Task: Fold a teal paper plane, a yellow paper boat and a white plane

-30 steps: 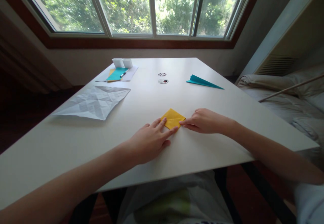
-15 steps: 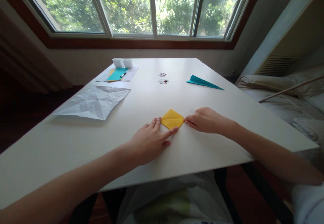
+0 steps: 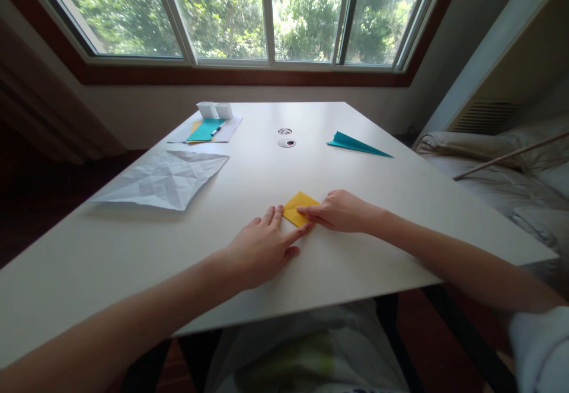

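the person sits at a white table [image 3: 338,274] by a big window and is folding a small yellow paper [image 3: 297,208]. the paper lies flat on the table, right in front of them, between the two hands.

the left hand [image 3: 262,249] lies flat and open on the table. its fingertips touch the near left edge of the yellow paper and seem to hold it down. the right hand [image 3: 338,210] rests on the right part of the paper, fingers stretched out and pressing low. it covers that side, so i cannot tell if a flap is tucked under it.

i think this is the pressing step, where a fold gets rubbed flat. the next move would need a steady hold from the left hand and a slow, firm slide along the fold, so the paper does not slip or go crooked.

farther away lie a big creased white sheet [image 3: 162,179], a teal folded paper [image 3: 358,143], and a teal card with a pen [image 3: 207,129] near two small white cups [image 3: 216,109].
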`<state>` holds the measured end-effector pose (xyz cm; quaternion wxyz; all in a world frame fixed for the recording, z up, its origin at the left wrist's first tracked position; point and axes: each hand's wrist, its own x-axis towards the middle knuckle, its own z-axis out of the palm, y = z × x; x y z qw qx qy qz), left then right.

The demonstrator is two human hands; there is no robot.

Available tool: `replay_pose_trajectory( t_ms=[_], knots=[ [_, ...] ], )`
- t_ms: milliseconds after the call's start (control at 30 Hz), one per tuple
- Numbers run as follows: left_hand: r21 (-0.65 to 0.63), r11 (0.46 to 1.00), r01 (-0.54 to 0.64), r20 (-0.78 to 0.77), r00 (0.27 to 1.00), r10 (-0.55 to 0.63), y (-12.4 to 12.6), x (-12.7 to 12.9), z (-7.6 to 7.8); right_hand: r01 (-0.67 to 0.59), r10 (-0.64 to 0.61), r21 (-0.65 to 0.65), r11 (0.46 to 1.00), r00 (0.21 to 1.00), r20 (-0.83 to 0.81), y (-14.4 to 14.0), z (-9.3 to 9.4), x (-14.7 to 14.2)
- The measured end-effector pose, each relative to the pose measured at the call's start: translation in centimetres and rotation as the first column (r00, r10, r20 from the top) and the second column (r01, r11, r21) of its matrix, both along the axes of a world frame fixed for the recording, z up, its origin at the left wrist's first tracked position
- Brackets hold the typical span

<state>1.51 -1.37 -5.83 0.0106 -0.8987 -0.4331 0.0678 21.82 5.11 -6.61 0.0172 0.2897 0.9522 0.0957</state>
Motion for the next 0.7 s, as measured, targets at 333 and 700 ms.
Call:
replay_pose_trajectory(
  t_ms=[333, 700],
  knots=[
    [-0.019, 1.000, -0.019, 0.030, 0.999, 0.019, 0.0, 0.0, 0.0, 0.045, -0.045, -0.056, 0.997, 0.999, -0.001, 0.2, 0.6, 0.0],
    [0.012, 1.000, 0.020, 0.038, 0.999, -0.020, 0.2, -0.3, 0.2, 0.183, -0.188, -0.079, 0.980, 0.981, -0.050, 0.1, 1.3, 2.3]
  ],
)
